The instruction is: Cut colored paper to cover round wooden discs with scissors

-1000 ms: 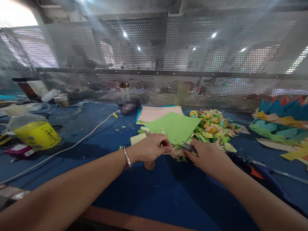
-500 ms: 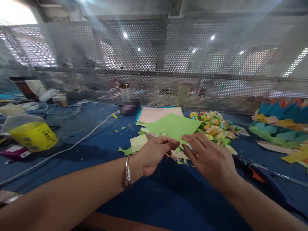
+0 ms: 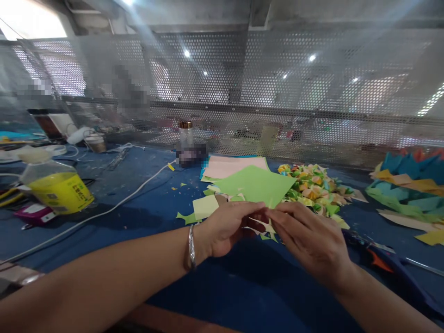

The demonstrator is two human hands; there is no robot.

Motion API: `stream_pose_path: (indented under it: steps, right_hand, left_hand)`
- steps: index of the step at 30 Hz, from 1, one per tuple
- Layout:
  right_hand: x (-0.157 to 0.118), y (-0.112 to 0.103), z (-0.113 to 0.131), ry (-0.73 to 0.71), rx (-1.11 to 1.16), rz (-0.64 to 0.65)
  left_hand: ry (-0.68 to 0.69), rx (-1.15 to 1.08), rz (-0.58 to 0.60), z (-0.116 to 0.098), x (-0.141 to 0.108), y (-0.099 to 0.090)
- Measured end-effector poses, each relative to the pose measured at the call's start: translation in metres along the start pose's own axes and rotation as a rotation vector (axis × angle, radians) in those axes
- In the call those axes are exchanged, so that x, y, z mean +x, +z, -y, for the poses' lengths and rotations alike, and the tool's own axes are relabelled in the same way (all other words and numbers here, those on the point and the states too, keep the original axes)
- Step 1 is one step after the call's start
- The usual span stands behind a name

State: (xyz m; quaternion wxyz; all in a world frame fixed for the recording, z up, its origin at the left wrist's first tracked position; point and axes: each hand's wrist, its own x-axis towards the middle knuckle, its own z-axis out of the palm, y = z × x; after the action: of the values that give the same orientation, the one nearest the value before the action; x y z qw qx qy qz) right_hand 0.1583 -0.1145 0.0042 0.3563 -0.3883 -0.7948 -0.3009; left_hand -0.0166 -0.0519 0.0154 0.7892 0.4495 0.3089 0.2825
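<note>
My left hand point(image 3: 236, 226), with a silver bangle at the wrist, meets my right hand point(image 3: 312, 236) fingertip to fingertip above the blue tabletop. Both hands are closed in a pinch; whatever sits between the fingers is hidden or too small to name. Just behind them lies a green sheet of paper point(image 3: 256, 182), partly over a pale pink sheet point(image 3: 236, 166). A pale yellow paper square point(image 3: 205, 206) and green paper scraps point(image 3: 187, 218) lie left of my left hand. Beyond my right hand is a heap of small folded paper pieces point(image 3: 312, 185).
A hot glue gun point(image 3: 385, 261) lies at right, near stacked zigzag paper strips point(image 3: 405, 185). A bottle with a yellow label point(image 3: 62, 192), a purple box point(image 3: 33, 213) and a white cable point(image 3: 121, 203) are at left. A perforated metal screen point(image 3: 222, 92) stands behind.
My hands have come together so the fingertips touch; the left fingers have straightened somewhat. The whole view has shifted slightly, with things appearing further right.
</note>
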Motion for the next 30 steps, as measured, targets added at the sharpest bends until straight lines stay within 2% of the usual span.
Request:
stream_pose_path:
  steps: [2, 5, 15, 22, 30]
  right_hand:
    - [0.001, 0.001, 0.000, -0.043, 0.003, -0.010]
    - [0.000, 0.002, 0.002, -0.015, 0.042, 0.013]
    - [0.001, 0.009, 0.002, 0.208, 0.394, 0.017]
    - [-0.001, 0.013, -0.004, 0.393, 0.481, 0.067]
    - [0.001, 0.014, -0.005, 0.550, 0.593, 0.123]
  left_hand:
    - [0.052, -0.017, 0.026, -0.001, 0.000, -0.001]
    - [0.093, -0.027, 0.037, -0.002, -0.001, -0.001]
    - [0.076, 0.130, -0.058, -0.003, 0.003, 0.002]
    - [0.073, 0.304, -0.148, -0.004, 0.004, 0.002]
    - [0.161, 0.517, -0.054, -0.003, 0.006, -0.004]
